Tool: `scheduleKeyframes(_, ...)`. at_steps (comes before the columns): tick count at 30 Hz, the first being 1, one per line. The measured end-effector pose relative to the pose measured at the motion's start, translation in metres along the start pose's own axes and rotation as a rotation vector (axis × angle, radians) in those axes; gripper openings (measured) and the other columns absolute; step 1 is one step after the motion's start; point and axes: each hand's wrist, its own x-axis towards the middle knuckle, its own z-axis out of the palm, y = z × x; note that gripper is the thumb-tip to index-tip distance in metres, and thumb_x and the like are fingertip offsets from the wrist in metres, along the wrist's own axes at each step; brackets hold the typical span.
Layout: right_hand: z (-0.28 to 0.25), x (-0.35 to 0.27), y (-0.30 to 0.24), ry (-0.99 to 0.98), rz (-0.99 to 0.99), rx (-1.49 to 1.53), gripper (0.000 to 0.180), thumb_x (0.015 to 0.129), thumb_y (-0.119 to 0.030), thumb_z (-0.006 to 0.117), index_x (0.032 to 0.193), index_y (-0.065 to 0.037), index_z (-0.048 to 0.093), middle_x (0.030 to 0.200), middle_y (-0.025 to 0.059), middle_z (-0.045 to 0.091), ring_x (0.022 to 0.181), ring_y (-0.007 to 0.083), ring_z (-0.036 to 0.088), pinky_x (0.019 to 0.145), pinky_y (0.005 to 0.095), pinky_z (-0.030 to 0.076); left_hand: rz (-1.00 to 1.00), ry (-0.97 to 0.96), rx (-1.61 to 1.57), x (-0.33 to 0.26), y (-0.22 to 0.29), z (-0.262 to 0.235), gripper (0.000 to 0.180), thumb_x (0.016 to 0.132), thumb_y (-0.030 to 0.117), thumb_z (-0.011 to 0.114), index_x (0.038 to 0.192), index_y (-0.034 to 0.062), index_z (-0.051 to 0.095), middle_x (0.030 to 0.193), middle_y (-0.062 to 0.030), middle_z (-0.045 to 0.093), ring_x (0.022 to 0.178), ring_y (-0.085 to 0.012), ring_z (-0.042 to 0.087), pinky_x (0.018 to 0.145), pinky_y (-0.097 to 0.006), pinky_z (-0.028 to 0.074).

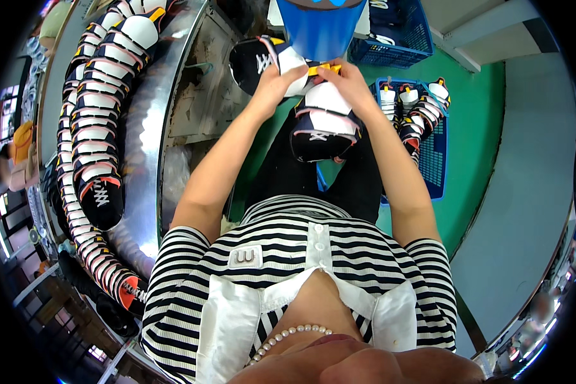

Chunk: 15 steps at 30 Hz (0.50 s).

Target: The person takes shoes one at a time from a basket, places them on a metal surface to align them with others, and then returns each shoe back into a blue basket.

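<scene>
Just in front of a blue rounded body (pixel 320 32), my two hands work close together. My left hand (pixel 280 86) is closed on the white tongue of a black and white shoe upper (pixel 248 63) with laces. My right hand (pixel 347 83) pinches the yellow tab at the end of a second shoe upper (pixel 320 142). That one hangs down above my lap, its black toe toward me. Yellow tabs of both uppers lie side by side between my fingers, and the fingertips are partly hidden there.
Long nested rows of shoe uppers (pixel 97 102) lie along the metal table (pixel 148 128) at left. At right, a blue crate (pixel 434 173) on the green floor (pixel 477 147) holds more uppers. Another blue crate (pixel 393 56) with dark pieces stands behind it.
</scene>
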Motion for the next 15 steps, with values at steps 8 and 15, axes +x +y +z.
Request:
scheduleKeyframes(8, -0.02, 0.026, 0.004, -0.118, 0.106, 0.128, 0.02, 0.091, -0.018, 0.057, 0.099, 0.001, 0.062, 0.086, 0.0088, 0.068, 0.073, 0.0121, 0.061, 0.065, 0.0237, 0.05, -0.165, 0.098, -0.139, 0.035, 0.002, -0.003, 0.026, 0.082, 0.008, 0.053, 0.103, -0.0059, 0.061, 0.1, -0.0132, 0.064, 0.091, -0.0192, 0.062, 0.08, -0.028, 0.046)
scheduleKeyframes(15, -0.052, 0.011, 0.004, 0.219, -0.014, -0.017, 0.027, 0.09, -0.027, 0.058, 0.088, -0.001, 0.063, 0.077, 0.0028, 0.061, 0.068, 0.0091, 0.053, 0.063, 0.0225, 0.042, -0.298, 0.15, -1.022, 0.033, 0.003, -0.034, 0.027, 0.09, 0.012, 0.046, 0.109, -0.0067, 0.05, 0.113, -0.0215, 0.058, 0.102, -0.0297, 0.06, 0.084, -0.038, 0.05)
